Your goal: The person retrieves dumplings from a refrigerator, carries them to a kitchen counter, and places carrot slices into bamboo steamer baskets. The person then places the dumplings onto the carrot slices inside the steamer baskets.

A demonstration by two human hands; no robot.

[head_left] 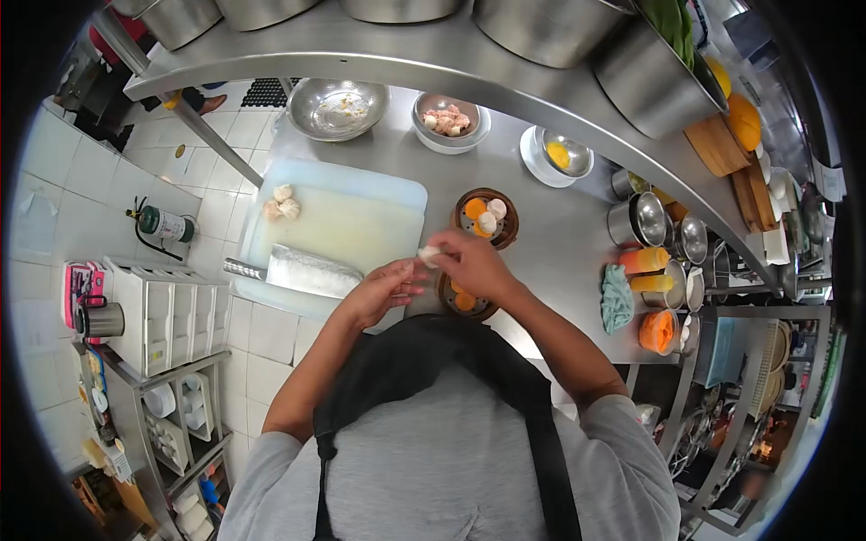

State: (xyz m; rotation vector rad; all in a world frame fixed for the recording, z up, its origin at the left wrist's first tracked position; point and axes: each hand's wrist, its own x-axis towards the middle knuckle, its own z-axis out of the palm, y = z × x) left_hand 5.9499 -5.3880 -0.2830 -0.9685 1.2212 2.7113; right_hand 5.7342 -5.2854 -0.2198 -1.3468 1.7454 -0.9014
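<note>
My right hand (466, 261) pinches a small pale dumpling (429, 256) over the right edge of the cutting board (388, 194). Just left of it, my left hand (386, 293) is open with its fingers apart. Below my right hand is a round bamboo steamer (483, 314) with orange slices inside, partly hidden by that hand. Beyond it, another bamboo steamer (515, 227) holds orange slices and pale dumplings. A broad cleaver (314, 270) lies on the board beside my left hand. Several dumplings (282, 204) sit together at the board's far left.
Along the back stand a metal bowl (338, 110), a bowl of pinkish filling (448, 121) and a bowl with yellow contents (559, 157). To the right are squeeze bottles (645, 261), a teal cloth (617, 299) and an orange-filled tub (658, 332). A metal shelf (397, 77) overhangs the back.
</note>
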